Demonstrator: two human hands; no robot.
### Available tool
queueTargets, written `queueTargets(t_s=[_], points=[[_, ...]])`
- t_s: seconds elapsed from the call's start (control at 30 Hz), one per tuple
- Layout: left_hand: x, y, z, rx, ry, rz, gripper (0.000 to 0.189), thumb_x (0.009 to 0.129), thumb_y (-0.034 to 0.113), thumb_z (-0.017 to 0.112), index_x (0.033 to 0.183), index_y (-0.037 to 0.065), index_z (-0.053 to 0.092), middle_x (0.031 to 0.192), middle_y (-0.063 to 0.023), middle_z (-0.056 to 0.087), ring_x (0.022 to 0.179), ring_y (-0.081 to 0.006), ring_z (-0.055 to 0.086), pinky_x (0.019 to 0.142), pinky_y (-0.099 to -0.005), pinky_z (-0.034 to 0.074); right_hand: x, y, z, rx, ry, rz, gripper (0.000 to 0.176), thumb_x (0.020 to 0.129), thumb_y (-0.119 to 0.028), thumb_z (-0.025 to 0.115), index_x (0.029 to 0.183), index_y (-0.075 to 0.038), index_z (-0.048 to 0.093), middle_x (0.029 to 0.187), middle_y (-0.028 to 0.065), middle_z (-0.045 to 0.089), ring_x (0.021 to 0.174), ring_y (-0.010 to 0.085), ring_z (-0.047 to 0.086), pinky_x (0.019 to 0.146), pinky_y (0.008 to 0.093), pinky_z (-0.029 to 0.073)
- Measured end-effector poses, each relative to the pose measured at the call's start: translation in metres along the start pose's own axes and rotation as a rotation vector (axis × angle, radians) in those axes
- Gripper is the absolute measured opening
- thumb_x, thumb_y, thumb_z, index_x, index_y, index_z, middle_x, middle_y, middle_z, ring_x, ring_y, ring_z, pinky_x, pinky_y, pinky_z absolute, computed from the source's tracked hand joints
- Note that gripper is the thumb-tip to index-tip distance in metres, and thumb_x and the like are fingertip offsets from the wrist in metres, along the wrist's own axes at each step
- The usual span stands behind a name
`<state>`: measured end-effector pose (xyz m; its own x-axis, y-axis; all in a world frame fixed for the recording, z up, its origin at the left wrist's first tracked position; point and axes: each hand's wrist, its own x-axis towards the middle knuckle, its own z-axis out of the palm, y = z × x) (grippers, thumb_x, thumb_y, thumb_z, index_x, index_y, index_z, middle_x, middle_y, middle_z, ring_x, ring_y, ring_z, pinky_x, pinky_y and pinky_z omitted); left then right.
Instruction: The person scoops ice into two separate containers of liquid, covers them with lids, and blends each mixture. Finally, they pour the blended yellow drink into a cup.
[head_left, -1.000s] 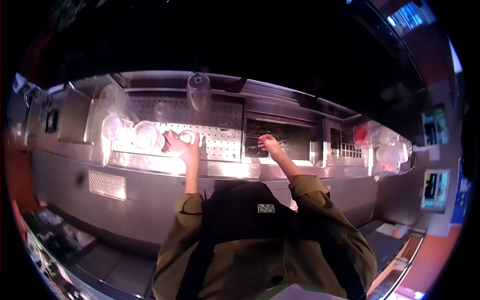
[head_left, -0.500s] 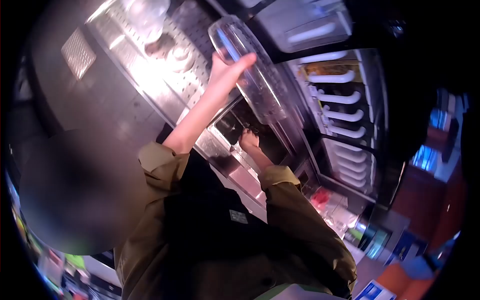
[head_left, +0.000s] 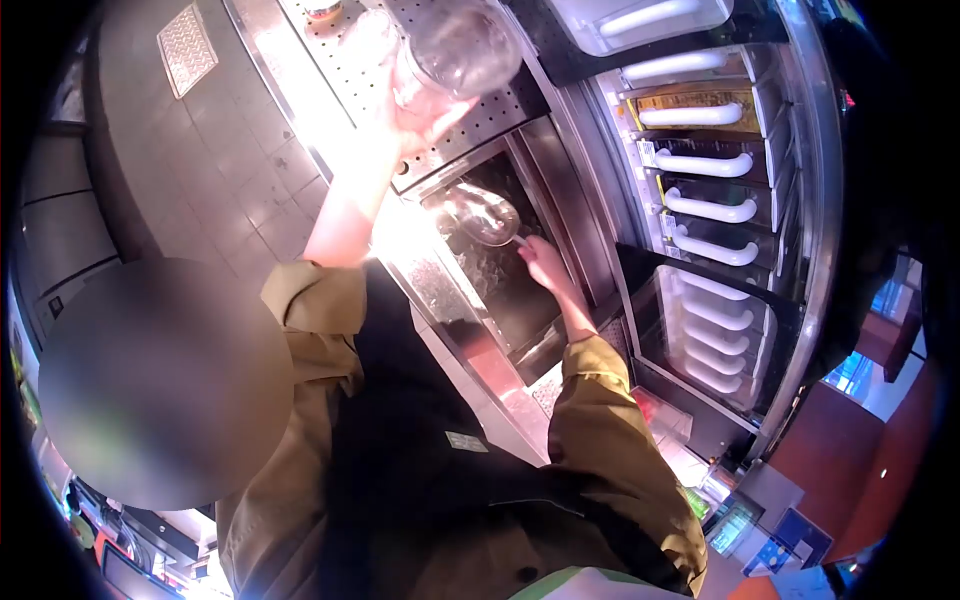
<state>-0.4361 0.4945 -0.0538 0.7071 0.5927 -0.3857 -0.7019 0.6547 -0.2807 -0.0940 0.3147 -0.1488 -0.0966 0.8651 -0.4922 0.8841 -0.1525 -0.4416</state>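
Note:
My left hand is at the upper middle, washed out by glare, with its fingers round the lower side of a clear container over the perforated metal counter. A second clear, rounded item is beside it, blurred. Lower and to the right, my right hand is closed on the handle of a clear scoop. The scoop's bowl is over an open rectangular metal well, whose contents look clear and shiny but are hard to make out.
Right of the well stands a rack of drawers or tubs with white curved handles. A lidded clear bin is above it. A small jar is at the top. Grey floor tiles and a metal floor plate lie left.
The clear container has moved up and left with my left hand and now shows end-on. My right hand has shifted right and slightly up, and the scoop now shows plainly. The view has shifted too.

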Motion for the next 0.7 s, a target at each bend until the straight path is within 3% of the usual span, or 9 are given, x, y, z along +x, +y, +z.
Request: queueTargets(t_s=[0.03, 0.07, 0.3, 0.4, 0.47, 0.5, 0.53, 0.63, 0.7], points=[[0.000, 0.001, -0.001, -0.028, -0.005, -0.005, 0.088, 0.076, 0.060, 0.055, 0.134, 0.001, 0.024, 0.127, -0.0268, 0.038, 0.116, -0.0412, 0.044, 0.092, -0.0532, 0.042, -0.008, 0.016, -0.002, -0.021, 0.132, -0.011, 0.017, 0.084, -0.017, 0.056, 0.091, -0.002, 0.055, 0.078, 0.0175, 0.056, 0.074, 0.0318, 0.056, 0.067, 0.0383, 0.043], [0.000, 0.002, -0.003, -0.053, -0.010, -0.009, 0.087, 0.077, 0.060, 0.054, 0.134, 0.001, 0.024, 0.127, -0.0270, 0.038, 0.116, -0.0413, 0.044, 0.092, -0.0533, 0.042, -0.010, 0.032, -0.005, 0.073, 0.095, -0.024, 0.020, 0.085, -0.022, 0.051, 0.087, -0.003, 0.054, 0.082, 0.0220, 0.056, 0.080, 0.0383, 0.055, 0.069, 0.0438, 0.042], [0.006, 0.021, 0.010, -0.296, -0.020, -0.100, 0.084, 0.079, 0.059, 0.050, 0.135, 0.004, 0.022, 0.128, -0.0286, 0.035, 0.118, -0.0424, 0.042, 0.094, -0.0540, 0.041, 0.011, 0.109, -0.017, 0.175, 0.097, 0.079, 0.029, 0.089, -0.030, 0.045, 0.093, -0.003, 0.056, 0.083, 0.0202, 0.059, 0.077, 0.0351, 0.056, 0.070, 0.0416, 0.043], [0.003, 0.003, -0.007, -0.334, -0.119, 0.036, 0.082, 0.082, 0.050, 0.051, 0.136, -0.001, 0.018, 0.137, -0.0258, 0.025, 0.125, -0.0422, 0.030, 0.098, -0.0529, 0.037, 0.017, 0.109, -0.031, 0.365, -0.024, 0.277, 0.032, 0.091, -0.030, 0.043, 0.092, -0.001, 0.057, 0.079, 0.0175, 0.062, 0.072, 0.0342, 0.058, 0.070, 0.0416, 0.046], [-0.003, -0.005, 0.007, -0.108, 0.034, 0.241, 0.076, 0.087, 0.044, 0.046, 0.139, -0.001, 0.013, 0.141, -0.0261, 0.019, 0.127, -0.0431, 0.027, 0.100, -0.0539, 0.034, 0.013, 0.081, -0.023, -0.004, -0.053, 0.378, 0.022, 0.088, -0.022, 0.046, 0.088, -0.003, 0.058, 0.077, 0.0141, 0.064, 0.066, 0.0242, 0.059, 0.062, 0.0350, 0.047], [-0.011, -0.007, 0.005, -0.144, 0.073, 0.196, 0.074, 0.089, 0.049, 0.032, 0.140, 0.003, 0.003, 0.142, -0.0235, 0.014, 0.127, -0.0457, 0.024, 0.100, -0.0603, 0.029, 0.013, 0.075, -0.010, -0.210, -0.054, 0.363, 0.016, 0.087, -0.016, 0.048, 0.089, -0.004, 0.058, 0.076, 0.0127, 0.064, 0.064, 0.0204, 0.059, 0.059, 0.0316, 0.047], [-0.024, -0.011, -0.005, -0.162, 0.017, 0.160, 0.073, 0.090, 0.047, 0.032, 0.140, 0.003, 0.001, 0.142, -0.0231, 0.012, 0.127, -0.0453, 0.025, 0.100, -0.0594, 0.029, 0.015, 0.073, 0.001, -0.415, -0.051, 0.343, 0.011, 0.085, -0.011, 0.050, 0.090, -0.005, 0.058, 0.075, 0.0113, 0.064, 0.061, 0.0166, 0.058, 0.056, 0.0282, 0.046], [-0.070, -0.028, -0.020, -0.227, 0.083, 0.231, 0.071, 0.092, 0.040, 0.034, 0.140, 0.001, -0.001, 0.142, -0.0236, 0.013, 0.126, -0.0430, 0.028, 0.102, -0.0542, 0.028, 0.017, 0.066, 0.051, -0.457, -0.309, 0.351, 0.011, 0.086, -0.012, 0.050, 0.090, -0.005, 0.058, 0.074, 0.0104, 0.062, 0.061, 0.0160, 0.056, 0.056, 0.0277, 0.045], [-0.099, -0.032, -0.032, -0.237, 0.008, 0.219, 0.063, 0.092, 0.035, 0.035, 0.133, -0.009, 0.016, 0.136, -0.0237, 0.029, 0.125, -0.0377, 0.033, 0.103, -0.0494, 0.030, 0.026, 0.064, 0.091, -0.440, -0.430, 0.360, 0.011, 0.086, -0.013, 0.051, 0.090, -0.005, 0.058, 0.074, 0.0097, 0.061, 0.061, 0.0156, 0.055, 0.056, 0.0274, 0.044]])
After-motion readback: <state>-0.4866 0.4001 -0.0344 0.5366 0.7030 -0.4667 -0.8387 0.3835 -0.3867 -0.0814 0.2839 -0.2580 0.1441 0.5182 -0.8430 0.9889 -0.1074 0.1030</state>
